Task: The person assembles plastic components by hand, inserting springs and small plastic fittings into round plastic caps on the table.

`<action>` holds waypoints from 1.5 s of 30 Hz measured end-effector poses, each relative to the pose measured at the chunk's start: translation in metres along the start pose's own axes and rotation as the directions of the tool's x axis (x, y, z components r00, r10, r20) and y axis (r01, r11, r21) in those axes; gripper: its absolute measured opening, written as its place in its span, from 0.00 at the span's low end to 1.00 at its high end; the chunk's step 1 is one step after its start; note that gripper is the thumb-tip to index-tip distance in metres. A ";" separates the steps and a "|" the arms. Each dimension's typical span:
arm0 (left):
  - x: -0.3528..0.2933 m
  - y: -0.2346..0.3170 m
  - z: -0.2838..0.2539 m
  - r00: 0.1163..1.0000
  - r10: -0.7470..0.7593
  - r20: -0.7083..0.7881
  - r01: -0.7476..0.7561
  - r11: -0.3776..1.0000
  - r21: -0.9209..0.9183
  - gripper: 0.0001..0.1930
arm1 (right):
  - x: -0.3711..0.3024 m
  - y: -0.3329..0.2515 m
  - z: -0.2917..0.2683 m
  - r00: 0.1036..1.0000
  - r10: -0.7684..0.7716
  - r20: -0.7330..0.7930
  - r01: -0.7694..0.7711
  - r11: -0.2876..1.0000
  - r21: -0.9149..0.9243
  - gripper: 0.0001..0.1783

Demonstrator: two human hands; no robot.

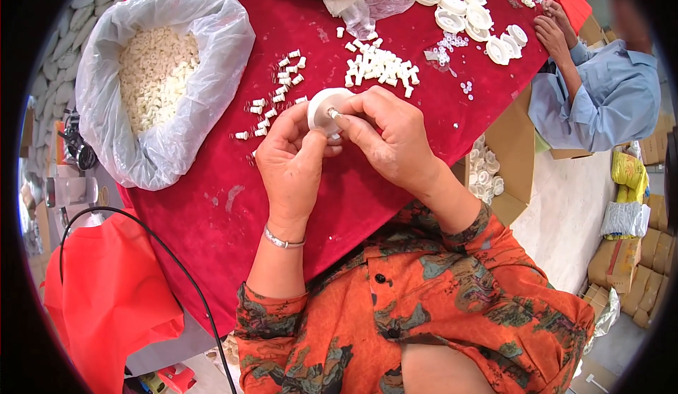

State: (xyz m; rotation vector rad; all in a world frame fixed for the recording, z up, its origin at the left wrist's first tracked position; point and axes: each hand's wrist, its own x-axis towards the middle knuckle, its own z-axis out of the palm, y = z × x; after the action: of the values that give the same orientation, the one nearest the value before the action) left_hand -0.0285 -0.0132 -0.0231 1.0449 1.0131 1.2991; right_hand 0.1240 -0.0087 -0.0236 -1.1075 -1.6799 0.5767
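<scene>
Over the red cloth, my left hand (291, 155) grips the rim of a round white plastic cap (323, 104), tilted so its inner side faces me. My right hand (393, 134) pinches a small part with a metal spring (332, 113) at the cap's centre; the fingertips hide most of it. Beyond my left hand lie several small white plugs with springs (280, 90), in a loose line. A heap of white plugs without visible springs (381, 65) lies just past my right hand.
A plastic-lined bag (226, 37) of small cream parts stands at left. More white round caps (479, 16) and small translucent rings (452, 42) lie far right. Another person (597, 90) works at the right edge. A cardboard box (519, 161) holds white parts. A black cable (180, 274) curves at lower left.
</scene>
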 end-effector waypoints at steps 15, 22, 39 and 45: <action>-0.002 0.002 0.002 0.999 0.050 0.019 -0.051 0.998 0.037 0.16 | -0.002 0.005 0.008 0.996 0.077 -0.035 -0.071 0.989 0.130 0.07; 0.000 -0.001 0.000 0.992 0.123 0.028 -0.126 0.978 0.163 0.16 | 0.003 0.002 -0.002 0.932 0.334 0.142 -0.363 0.868 0.340 0.14; -0.007 -0.003 0.010 0.980 0.141 0.138 -0.172 0.951 0.256 0.16 | -0.005 -0.007 -0.033 0.986 -0.108 0.124 0.143 0.933 -0.331 0.14; -0.011 -0.002 0.012 0.970 0.125 0.210 -0.191 0.922 0.338 0.16 | -0.008 0.001 -0.037 0.991 -0.059 0.122 0.071 0.993 -0.097 0.13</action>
State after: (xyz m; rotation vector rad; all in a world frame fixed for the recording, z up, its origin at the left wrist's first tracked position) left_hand -0.0164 -0.0248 -0.0218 1.5242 1.0609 1.1427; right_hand 0.1586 -0.0200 -0.0137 -1.1041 -1.8585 0.5303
